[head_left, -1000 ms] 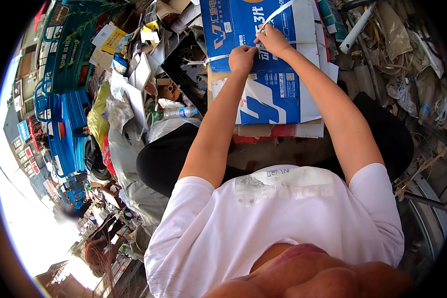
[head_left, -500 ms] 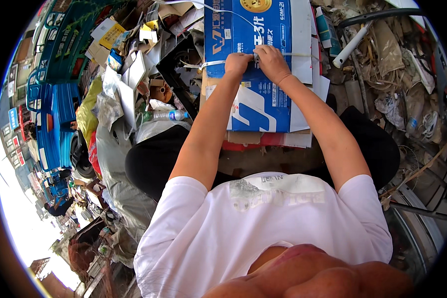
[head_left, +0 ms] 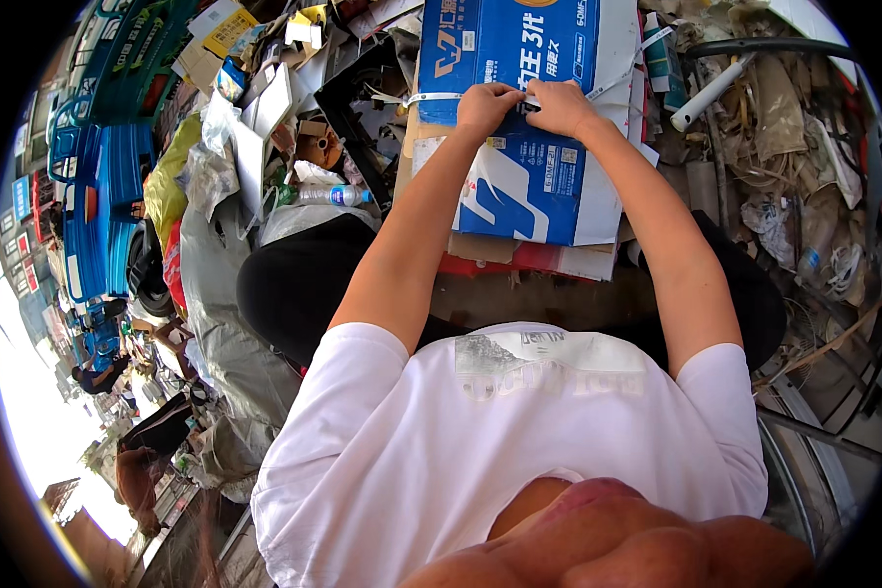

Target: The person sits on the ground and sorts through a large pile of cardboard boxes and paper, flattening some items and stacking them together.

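A stack of flattened cardboard, topped by a blue printed cardboard sheet, lies in front of me between my knees. A narrow white strap runs across the stack from its left edge to my hands. Above the blue sheet, my left hand is closed, its fingertips pinching the strap. Close on its right, my right hand also has its fingers closed on the strap, and a length of it slants up to the right beyond that hand. The exact grip and any knot are hidden by my fingers.
On the left are a black plastic crate, a clear bottle and a large grey plastic sack. Mixed scrap with a white tube crowds the right side. Blue and green vehicle parts stand at the far left.
The loose length of strap that trailed toward the upper left no longer shows there; a length now slants up to the right. My hands stay close together over the blue sheet.
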Demonstrator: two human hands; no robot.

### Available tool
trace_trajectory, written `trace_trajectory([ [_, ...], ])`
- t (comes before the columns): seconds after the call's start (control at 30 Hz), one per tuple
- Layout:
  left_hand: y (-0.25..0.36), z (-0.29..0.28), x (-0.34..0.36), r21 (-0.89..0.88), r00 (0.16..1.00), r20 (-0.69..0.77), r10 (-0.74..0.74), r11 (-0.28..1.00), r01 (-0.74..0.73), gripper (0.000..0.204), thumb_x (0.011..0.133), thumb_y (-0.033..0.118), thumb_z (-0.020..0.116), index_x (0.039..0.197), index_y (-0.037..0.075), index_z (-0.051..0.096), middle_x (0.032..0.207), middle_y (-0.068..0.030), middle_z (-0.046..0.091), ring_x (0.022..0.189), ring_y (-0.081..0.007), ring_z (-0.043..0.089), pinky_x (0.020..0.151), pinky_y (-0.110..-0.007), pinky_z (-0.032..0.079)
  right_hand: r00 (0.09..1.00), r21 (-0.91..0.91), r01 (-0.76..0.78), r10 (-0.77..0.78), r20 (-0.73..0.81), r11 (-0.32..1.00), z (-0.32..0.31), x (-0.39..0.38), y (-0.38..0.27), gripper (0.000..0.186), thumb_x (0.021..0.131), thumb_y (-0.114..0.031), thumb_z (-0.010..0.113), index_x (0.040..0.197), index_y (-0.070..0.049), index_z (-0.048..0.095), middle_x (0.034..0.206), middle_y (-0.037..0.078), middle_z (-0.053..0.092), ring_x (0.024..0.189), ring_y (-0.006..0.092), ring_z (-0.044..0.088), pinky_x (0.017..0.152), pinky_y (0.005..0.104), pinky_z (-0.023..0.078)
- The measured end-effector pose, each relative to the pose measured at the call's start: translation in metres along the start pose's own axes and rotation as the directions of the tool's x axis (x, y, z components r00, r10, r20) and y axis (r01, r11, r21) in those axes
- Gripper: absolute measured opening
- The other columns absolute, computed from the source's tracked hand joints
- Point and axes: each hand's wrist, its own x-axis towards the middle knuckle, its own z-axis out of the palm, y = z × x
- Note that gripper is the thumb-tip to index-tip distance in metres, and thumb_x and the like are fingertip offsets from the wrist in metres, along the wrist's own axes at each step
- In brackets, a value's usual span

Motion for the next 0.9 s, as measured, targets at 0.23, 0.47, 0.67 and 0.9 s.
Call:
trace_trajectory([
  [0.23,0.001,0.005,0.006,0.046,0.996,-0.063,-0.068,0.996,0.071,0.032,0.089,0.036,0.066,0.108,0.013,0.077,0.096,-0.0099,0.075,0.083,-0.0198,0.072,0.08,-0.027,0.055,0.881,-0.346,0.126,-0.266,-0.392,0.93,0.007,-0.022,0.016,0.01,0.09,-0.013,0.06,0.098,-0.008,0.065,0.088,0.011,0.065,0.084,0.0311,0.068,0.082,0.0409,0.05],
  [0.47,0.0,-0.013,0.009,-0.091,0.998,0.056,-0.001,0.996,0.006,0.029,0.09,0.029,0.065,0.112,0.013,0.074,0.106,-0.0114,0.071,0.091,-0.0218,0.067,0.082,-0.031,0.053,0.921,0.572,-0.334,0.389,0.028,0.749,-0.011,-0.026,-0.002,0.031,0.09,-0.033,0.062,0.091,-0.004,0.072,0.084,0.012,0.071,0.077,0.023,0.067,0.073,0.0355,0.051],
  [0.67,0.021,-0.026,0.021,0.048,0.996,0.05,0.076,0.996,-0.078,0.024,0.092,0.019,0.06,0.112,0.016,0.072,0.108,-0.0113,0.07,0.092,-0.0216,0.067,0.086,-0.031,0.051,0.851,0.264,-0.448,0.498,-0.168,0.854,0.0,-0.013,0.018,0.026,0.089,-0.031,0.063,0.094,-0.007,0.072,0.089,0.01,0.072,0.082,0.0255,0.068,0.075,0.0371,0.052],
  [0.9,-0.015,-0.026,0.019,0.506,0.927,-0.033,0.373,0.806,-0.307,0.017,0.093,0.018,0.058,0.102,0.021,0.072,0.084,-0.0078,0.073,0.074,-0.0269,0.069,0.064,-0.035,0.055,0.857,0.259,-0.499,0.516,0.003,0.827,-0.002,-0.032,0.047,0.028,0.088,-0.034,0.064,0.09,-0.007,0.07,0.083,0.01,0.07,0.079,0.0252,0.067,0.072,0.0372,0.051],
])
